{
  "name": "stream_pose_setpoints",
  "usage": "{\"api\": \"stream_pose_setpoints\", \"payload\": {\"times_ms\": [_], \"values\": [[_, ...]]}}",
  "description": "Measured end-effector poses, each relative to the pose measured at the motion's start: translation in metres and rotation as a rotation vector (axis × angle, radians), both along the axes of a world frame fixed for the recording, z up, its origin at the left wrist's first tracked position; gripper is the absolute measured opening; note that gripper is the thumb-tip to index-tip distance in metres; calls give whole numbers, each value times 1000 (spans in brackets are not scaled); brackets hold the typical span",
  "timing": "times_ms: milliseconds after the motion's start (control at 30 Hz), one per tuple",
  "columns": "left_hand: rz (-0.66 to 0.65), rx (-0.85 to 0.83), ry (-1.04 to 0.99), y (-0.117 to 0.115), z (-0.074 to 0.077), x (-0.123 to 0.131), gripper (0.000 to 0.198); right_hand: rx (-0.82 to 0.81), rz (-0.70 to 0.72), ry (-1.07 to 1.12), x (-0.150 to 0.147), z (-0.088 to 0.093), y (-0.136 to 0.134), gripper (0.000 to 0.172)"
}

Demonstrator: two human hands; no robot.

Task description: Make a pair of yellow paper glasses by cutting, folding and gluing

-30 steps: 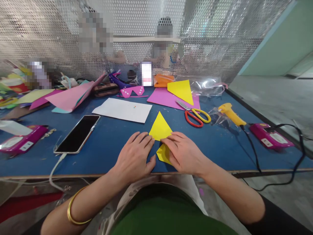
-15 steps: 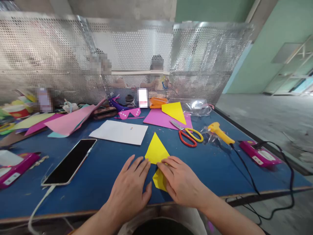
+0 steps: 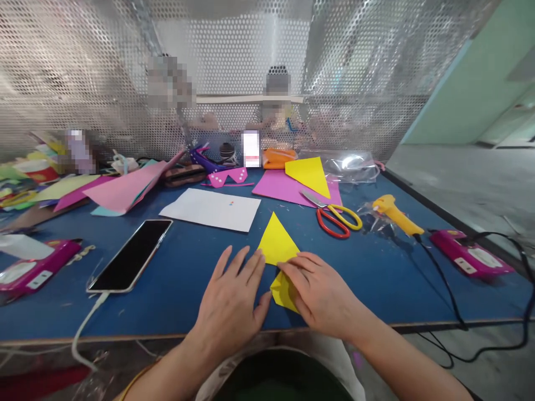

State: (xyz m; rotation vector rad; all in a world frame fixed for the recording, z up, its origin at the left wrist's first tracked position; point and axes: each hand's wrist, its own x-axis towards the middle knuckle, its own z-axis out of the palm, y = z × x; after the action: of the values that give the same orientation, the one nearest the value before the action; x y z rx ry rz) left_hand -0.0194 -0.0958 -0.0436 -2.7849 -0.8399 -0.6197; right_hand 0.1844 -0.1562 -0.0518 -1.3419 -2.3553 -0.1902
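On the blue table lies a yellow triangular sheet [image 3: 277, 243], its point facing away from me. My left hand [image 3: 232, 298] rests flat with fingers spread, its fingertips on the left corner of the triangle. Bent fingers of my right hand [image 3: 328, 295] press at the triangle's right corner and over a second yellow piece [image 3: 284, 292], folded or creased, which sits nearer to me. Part of that piece is hidden under the right hand, so I cannot tell whether the two yellow parts are joined.
Ahead are a white sheet [image 3: 213, 210], pink party glasses [image 3: 228, 177], scissors [image 3: 334, 221] and purple foam [image 3: 276, 188] under a yellow sheet [image 3: 309, 174]. A yellow glue gun [image 3: 397, 215] with a cord lies right; a phone [image 3: 131, 256] on a cable lies left. Perforated metal [image 3: 355, 67] stands behind.
My view has tilted down and shifted slightly left, so the table sits higher in the picture. Both hands keep nearly the same place on the yellow pieces.
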Motion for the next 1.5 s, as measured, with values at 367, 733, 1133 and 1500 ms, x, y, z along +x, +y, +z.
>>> {"api": "stream_pose_setpoints", "payload": {"times_ms": [367,733,1133,1500], "values": [[-117,-175,188,17,7,5,58,-18,-19,-9,1,2,-5,46],[-115,-150,188,18,1,0,70,-62,-10,-4,2,0,-3,48],[-69,-61,215,15,2,-6,69,-23,-9,-38,4,2,-6,46],[-24,119,243,4,6,3,72,-16,-13,-42,2,3,-4,45]]}}
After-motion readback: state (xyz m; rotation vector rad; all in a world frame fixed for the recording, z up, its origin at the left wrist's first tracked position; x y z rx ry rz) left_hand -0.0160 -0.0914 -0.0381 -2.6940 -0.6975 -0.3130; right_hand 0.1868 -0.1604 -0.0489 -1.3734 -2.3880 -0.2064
